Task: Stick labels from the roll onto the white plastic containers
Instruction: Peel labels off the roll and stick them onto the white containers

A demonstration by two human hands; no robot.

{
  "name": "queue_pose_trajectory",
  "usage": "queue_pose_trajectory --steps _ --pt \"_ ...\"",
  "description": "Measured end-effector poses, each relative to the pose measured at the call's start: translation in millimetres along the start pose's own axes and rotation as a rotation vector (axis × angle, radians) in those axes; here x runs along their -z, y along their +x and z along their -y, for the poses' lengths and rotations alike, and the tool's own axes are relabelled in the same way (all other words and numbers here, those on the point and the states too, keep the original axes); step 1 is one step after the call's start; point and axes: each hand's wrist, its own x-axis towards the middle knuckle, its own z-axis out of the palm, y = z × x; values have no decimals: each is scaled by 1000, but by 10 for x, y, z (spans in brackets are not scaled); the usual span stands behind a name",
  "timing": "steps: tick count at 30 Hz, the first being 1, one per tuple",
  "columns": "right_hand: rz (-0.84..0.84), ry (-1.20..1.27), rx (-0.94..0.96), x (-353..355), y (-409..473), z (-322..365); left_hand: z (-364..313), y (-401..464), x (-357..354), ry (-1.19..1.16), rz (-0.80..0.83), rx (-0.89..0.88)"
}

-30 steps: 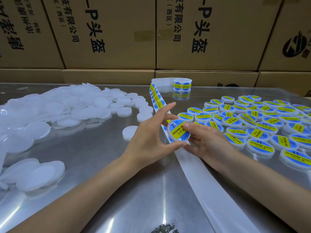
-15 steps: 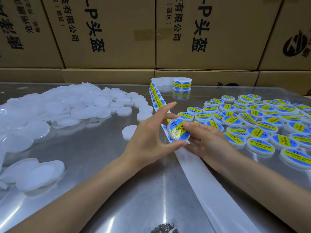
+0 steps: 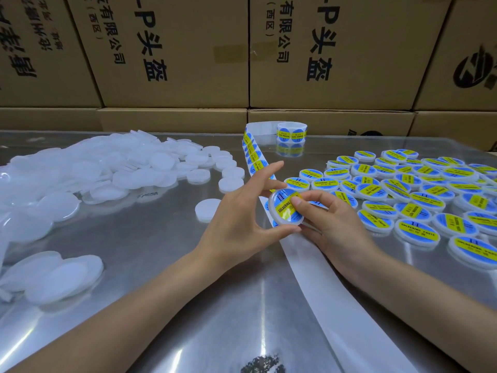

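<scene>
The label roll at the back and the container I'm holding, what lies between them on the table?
In the head view, the label strip runs from the label roll down to the held container, which both the left hand and right hand grip.

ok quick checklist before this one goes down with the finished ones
1. Label on the container: ok, blue and yellow face covers the top.
2. Label pressed flat: cannot tell, the right hand has its thumb on it and hides part.
3. Grip: ok, the left hand pinches the rim and the right supports it.
4. Room in the labelled group: ok, bare table shows beside its near-left edge.
5. Next label ready: ok, the strip from the roll carries more.
6. Blanks within reach: ok, a plain one lies just left of the left hand.
</scene>
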Motion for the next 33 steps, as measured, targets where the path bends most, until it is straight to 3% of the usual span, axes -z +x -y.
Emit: queue_pose_trajectory --steps 11,21,27,33 --pt "19 -23 68 -34 -27 -1 -9 29 17 3 1 -17" --pt "278 -49 -95 104 26 60 -18 23 -1 -46 40 17" --pt "212 -59 -57 82 46 32 -7 18 2 -127 114 46" --pt "171 -63 -81 92 83 6 -1 6 27 36 173 -25"
